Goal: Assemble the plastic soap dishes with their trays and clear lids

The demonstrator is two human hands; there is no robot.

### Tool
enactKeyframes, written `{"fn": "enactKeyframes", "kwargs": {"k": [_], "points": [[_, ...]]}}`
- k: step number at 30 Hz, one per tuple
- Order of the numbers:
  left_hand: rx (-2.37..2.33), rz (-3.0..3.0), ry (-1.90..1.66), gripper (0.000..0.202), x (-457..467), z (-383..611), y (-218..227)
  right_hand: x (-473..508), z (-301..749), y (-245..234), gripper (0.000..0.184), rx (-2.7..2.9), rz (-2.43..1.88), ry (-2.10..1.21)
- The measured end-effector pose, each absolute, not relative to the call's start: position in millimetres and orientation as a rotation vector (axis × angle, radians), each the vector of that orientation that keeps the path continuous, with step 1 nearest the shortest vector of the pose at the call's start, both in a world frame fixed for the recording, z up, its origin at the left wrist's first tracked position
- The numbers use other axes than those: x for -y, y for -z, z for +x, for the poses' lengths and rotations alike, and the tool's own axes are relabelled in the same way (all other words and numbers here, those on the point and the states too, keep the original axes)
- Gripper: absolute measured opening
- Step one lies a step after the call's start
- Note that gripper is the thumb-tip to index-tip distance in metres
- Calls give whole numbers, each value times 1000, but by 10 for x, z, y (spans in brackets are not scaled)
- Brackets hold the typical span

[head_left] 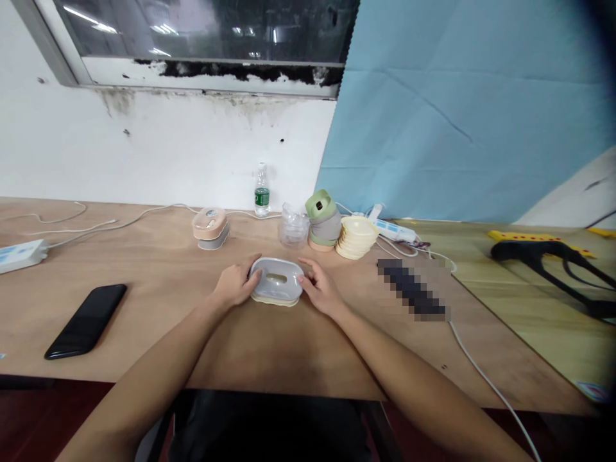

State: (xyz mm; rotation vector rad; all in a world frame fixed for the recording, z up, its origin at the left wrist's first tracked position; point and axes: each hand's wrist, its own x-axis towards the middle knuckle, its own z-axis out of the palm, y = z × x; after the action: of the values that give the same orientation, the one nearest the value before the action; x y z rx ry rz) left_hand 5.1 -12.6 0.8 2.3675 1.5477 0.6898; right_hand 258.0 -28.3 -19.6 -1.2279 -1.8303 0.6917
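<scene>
A shallow grey plastic piece [278,290], rounded-rectangular with a slot in its middle, sits on a cream piece [274,301] whose edge shows beneath it. My left hand [237,282] grips its left side, thumb over the rim. On the opposite side, my right hand [321,287] holds the rim with the thumb inside. The fingers behind the rim are partly hidden. Beyond my hands stand clear plastic parts [293,230], a stack of green and grey pieces [323,221] and a stack of cream pieces [356,239].
At the back left is a pink and grey box [210,228]; a water bottle [262,196] stands by the wall. A black phone [87,321] lies left. Power strips [394,231] and cables run along the back. A pixelated dark object [414,292] lies right.
</scene>
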Motion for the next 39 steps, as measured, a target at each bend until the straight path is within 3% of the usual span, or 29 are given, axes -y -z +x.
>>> {"fn": "enactKeyframes", "kwargs": {"k": [11, 16, 23, 32, 39], "points": [[-1557, 2366, -258, 39, 22, 43, 28, 148, 2571, 276, 34, 1998, -1447, -581], [-1675, 2323, -270, 50, 18, 60, 51, 126, 2562, 252, 36, 2076, -1490, -530], [-1573, 2327, -311, 45, 4, 30, 69, 94, 2648, 246, 38, 1935, -1528, -403], [-1560, 2327, -325, 49, -20, 23, 96, -663, 2594, -481, 30, 1855, -1313, 46], [-1531, 2330, -347, 47, 2, 6, 87, -1268, 2389, -448, 32, 1728, -1490, -154]]}}
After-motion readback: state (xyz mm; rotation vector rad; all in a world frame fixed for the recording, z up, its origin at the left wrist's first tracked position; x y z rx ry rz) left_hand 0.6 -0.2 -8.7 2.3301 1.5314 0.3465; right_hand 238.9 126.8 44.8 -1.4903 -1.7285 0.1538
